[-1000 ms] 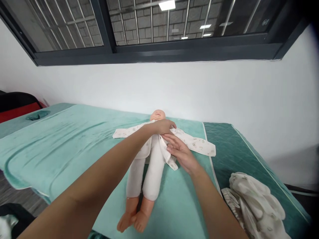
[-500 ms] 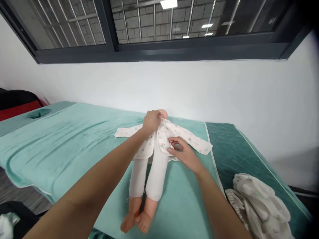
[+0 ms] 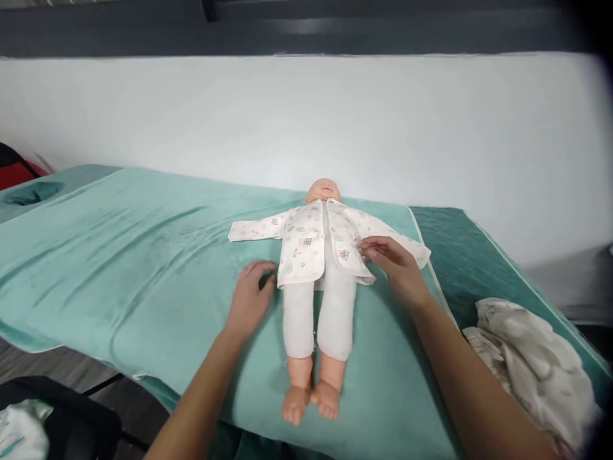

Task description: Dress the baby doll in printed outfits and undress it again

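Right hand (image 3: pixel 395 265) of mine pinches the printed jacket (image 3: pixel 316 246) at its edge by the doll's (image 3: pixel 320 281) hip; my left hand (image 3: pixel 249 297) rests spread on the teal towel (image 3: pixel 143 255) just beside the other hem; the doll lies face up mid-bed, both sleeves on, white leggings on; the front looks unfastened, so closing remains; crumpled clothes (image 3: pixel 531 364) wait at right.

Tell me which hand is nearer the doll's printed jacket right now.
Right. The right hand touches the printed jacket at its hem by the doll's side; the left hand rests on the green towel, just short of the other hem.
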`<move>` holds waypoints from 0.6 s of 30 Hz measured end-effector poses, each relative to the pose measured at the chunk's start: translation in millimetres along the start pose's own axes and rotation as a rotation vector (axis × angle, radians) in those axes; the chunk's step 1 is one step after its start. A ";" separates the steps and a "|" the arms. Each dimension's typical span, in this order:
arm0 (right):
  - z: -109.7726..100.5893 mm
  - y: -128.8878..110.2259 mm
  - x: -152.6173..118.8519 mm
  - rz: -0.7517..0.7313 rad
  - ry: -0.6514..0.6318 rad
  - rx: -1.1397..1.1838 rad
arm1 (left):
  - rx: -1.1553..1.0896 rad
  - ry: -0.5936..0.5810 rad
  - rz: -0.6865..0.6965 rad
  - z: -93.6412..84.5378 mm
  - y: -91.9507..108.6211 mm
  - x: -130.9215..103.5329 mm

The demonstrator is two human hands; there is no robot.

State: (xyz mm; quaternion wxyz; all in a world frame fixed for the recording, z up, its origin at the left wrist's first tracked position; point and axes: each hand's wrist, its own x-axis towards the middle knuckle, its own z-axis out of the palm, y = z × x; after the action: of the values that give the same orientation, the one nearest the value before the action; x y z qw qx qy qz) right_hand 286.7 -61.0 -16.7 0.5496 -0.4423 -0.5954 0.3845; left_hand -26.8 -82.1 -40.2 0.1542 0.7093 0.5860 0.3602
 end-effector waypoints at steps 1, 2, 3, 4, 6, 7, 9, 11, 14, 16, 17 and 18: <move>-0.2 4.1 -5.1 0.005 0.057 -0.012 | 0.040 -0.015 0.035 -1.7 -1.2 -7.2; -0.9 7.7 -11.8 0.018 0.106 -0.041 | 0.077 -0.026 0.059 -2.8 -0.8 -12.2; -1.6 10.4 -20.1 0.038 0.148 -0.087 | 0.113 -0.040 0.072 -3.3 0.8 -15.4; -2.0 12.1 -29.6 0.060 0.182 -0.143 | 0.148 -0.061 0.081 -3.4 2.9 -17.1; -0.8 12.2 -50.3 0.095 0.228 -0.248 | 0.208 -0.094 0.090 -3.0 6.7 -18.0; 1.2 11.1 -60.1 0.103 0.240 -0.290 | 0.227 -0.100 0.097 -2.8 7.9 -17.8; 7.8 8.1 -75.6 0.109 0.244 -0.373 | 0.243 -0.091 0.117 -2.2 8.5 -17.1; 15.4 6.4 -82.9 0.109 0.232 -0.483 | 0.246 -0.068 0.133 -1.5 7.9 -16.5; 23.2 7.7 -79.3 0.068 0.225 -0.669 | 0.258 -0.038 0.147 -0.1 7.9 -16.1; 25.3 9.2 -72.3 0.022 0.223 -0.764 | 0.271 -0.026 0.151 0.8 8.9 -16.1; 25.9 9.4 -69.0 0.008 0.216 -0.803 | 0.273 -0.020 0.153 1.1 9.4 -16.1; 26.4 9.2 -66.4 0.008 0.210 -0.838 | 0.268 -0.012 0.154 1.4 9.7 -16.2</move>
State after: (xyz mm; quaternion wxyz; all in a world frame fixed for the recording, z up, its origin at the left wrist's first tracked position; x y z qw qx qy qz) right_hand 261.8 -120.5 -48.9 0.3785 -0.6663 -0.6392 0.0646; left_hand -19.7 -99.6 -40.3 0.0335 0.7685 0.5719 0.2851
